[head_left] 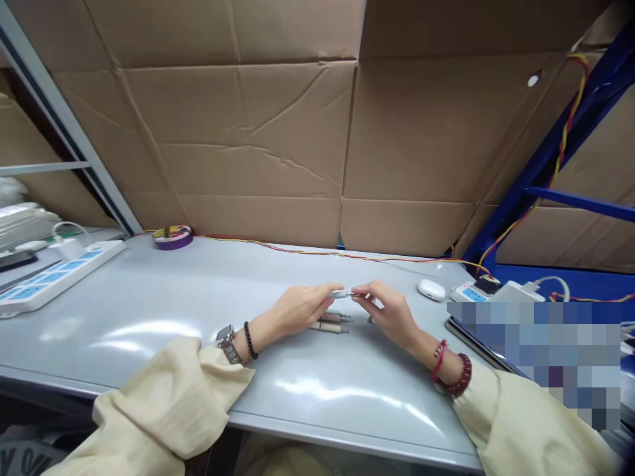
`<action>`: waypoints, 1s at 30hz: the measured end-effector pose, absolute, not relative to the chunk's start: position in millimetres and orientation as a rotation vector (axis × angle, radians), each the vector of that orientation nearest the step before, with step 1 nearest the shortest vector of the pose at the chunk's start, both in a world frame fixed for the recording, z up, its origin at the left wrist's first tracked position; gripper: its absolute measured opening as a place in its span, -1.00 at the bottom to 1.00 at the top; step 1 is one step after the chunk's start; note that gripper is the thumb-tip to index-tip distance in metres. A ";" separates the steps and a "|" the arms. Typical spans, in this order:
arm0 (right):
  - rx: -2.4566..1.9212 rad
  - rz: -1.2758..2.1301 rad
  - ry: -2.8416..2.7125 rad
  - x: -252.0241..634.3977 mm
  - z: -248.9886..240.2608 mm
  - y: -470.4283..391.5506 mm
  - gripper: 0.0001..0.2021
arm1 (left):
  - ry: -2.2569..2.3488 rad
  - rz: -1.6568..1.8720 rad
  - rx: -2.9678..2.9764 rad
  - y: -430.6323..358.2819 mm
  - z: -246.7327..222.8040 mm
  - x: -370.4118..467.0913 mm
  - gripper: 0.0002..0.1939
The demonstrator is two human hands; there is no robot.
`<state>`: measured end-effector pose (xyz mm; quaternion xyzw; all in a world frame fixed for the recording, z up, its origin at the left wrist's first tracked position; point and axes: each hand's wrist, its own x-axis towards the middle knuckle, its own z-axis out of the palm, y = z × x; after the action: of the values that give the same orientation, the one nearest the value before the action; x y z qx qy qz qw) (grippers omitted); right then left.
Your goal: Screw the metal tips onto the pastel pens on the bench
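Observation:
My left hand (301, 309) is closed on the barrel of a slim pale blue pen (339, 294), which lies nearly level above the table. My right hand (391, 312) pinches the pen's thin metal end between thumb and fingertips, facing the left hand. Just below the left hand, several pens lie side by side on the table, among them a cream pen (328, 327) and a pinkish pen (333, 317); the left fingers hide their far ends. A tiny dark piece (370, 319) sits under my right hand, too small to name.
The grey table (198, 390) meets a cardboard wall (278, 132). A purple tape roll (172, 238) and a red-yellow cable (307, 251) lie at the back. Power strips stand left (59, 277) and right (471, 292), near a white earbud case (431, 289) and a partly blurred dark flat object (481, 344).

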<state>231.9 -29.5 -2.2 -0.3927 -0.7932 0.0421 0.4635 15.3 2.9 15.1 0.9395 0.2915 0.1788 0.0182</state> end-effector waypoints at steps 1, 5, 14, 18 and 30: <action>-0.975 0.112 -1.949 231.8 -1.7 -29.9 -0.89 | 0.872 0.558 2.923 2.7 15.4 14.8 -0.65; -1.035 0.178 -1.941 230.0 1.3 -32.9 -0.87 | 0.835 0.536 2.952 2.3 16.3 13.5 -0.59; -1.094 0.408 -1.778 229.7 10.5 -34.5 -0.74 | 0.881 0.554 2.995 9.7 14.6 10.8 -0.64; -1.154 0.452 -1.665 238.3 14.9 -30.7 -0.61 | 0.907 0.589 3.000 18.6 11.3 6.7 -0.64; -1.222 0.459 -1.841 234.8 9.6 -30.6 -0.63 | 0.864 0.514 2.979 15.1 7.0 11.8 -0.63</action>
<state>234.8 -30.6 9.6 -0.4893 -0.7372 0.1838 0.4283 11.8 15.1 7.0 0.9475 0.2748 0.1633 -0.0013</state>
